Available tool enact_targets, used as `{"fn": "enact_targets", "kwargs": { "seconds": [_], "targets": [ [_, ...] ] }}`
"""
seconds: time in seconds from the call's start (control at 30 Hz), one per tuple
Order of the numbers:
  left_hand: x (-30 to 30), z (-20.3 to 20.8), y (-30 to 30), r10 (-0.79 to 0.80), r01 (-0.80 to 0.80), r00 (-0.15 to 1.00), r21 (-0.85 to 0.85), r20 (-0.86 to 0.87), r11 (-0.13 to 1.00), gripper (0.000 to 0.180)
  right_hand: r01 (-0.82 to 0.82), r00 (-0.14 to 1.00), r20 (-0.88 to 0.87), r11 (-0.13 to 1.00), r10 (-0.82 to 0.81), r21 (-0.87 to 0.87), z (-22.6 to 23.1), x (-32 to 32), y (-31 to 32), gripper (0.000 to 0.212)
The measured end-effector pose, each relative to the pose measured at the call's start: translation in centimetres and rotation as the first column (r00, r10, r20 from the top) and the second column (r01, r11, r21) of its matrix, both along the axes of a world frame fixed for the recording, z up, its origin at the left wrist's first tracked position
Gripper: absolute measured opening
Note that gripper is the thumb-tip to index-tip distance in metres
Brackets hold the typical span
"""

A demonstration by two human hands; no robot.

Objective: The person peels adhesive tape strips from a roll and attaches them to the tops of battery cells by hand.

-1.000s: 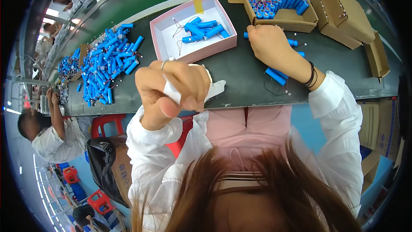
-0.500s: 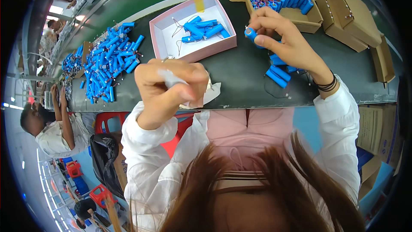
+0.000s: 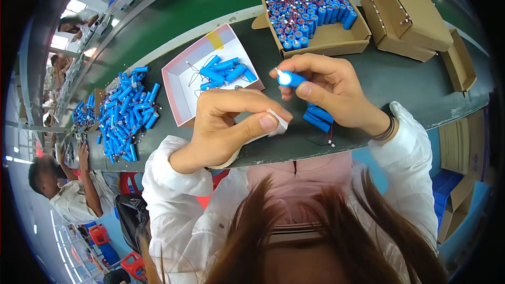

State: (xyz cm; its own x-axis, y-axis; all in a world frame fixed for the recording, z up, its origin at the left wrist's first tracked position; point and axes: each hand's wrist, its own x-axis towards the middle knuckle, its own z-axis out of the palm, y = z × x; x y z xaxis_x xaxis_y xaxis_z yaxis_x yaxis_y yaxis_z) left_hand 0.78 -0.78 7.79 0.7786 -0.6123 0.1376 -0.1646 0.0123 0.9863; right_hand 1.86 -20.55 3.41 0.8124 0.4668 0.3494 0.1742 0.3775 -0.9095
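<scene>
My right hand (image 3: 331,88) grips a blue cylindrical battery (image 3: 291,79) between thumb and fingers, its pale round end turned toward my left hand. A small white bit sticks out at that end. My left hand (image 3: 234,123) is closed in a pinch on a piece of white tissue (image 3: 278,124), a short gap from the battery. Below my right hand, a few loose blue batteries (image 3: 317,118) lie on the dark table, with a thin wire and a small connector beside them. A pink-edged white box (image 3: 181,89) behind my left hand holds several wired batteries.
A cardboard box (image 3: 342,48) packed with upright batteries stands at the back. Empty-looking cardboard boxes (image 3: 415,18) are stacked to its right. A large heap of blue batteries (image 3: 126,113) covers the table's left. Another person (image 3: 68,184) works at far left.
My hands have come closer together, the left moving right with the tissue and the right shifting left with the battery. The battery's pale end now faces the tissue. The whole view has shifted.
</scene>
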Motion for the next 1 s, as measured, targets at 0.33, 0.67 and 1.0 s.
{"fn": "enact_targets", "kwargs": {
  "seconds": [0.33,0.67,1.0],
  "targets": [
    [1.5,-3.4,-0.2,0.097,-0.086,0.99,-0.113,0.098,0.99,0.008,0.315,0.923,0.262,0.943,-0.28,-0.103,-1.2,1.7,-0.3,0.025],
    [2.2,-4.8,1.5,0.043,0.029,0.938,-0.2,0.345,0.979,0.007,0.333,0.925,-0.138,0.929,-0.355,-0.159,-0.3,0.3,0.6,0.034],
    [0.6,-4.8,1.5,0.102,-0.099,0.995,-0.209,0.002,0.973,0.015,0.08,0.885,-0.466,0.975,0.025,0.206,-1.9,0.4,1.1,0.022]
  ]
}}
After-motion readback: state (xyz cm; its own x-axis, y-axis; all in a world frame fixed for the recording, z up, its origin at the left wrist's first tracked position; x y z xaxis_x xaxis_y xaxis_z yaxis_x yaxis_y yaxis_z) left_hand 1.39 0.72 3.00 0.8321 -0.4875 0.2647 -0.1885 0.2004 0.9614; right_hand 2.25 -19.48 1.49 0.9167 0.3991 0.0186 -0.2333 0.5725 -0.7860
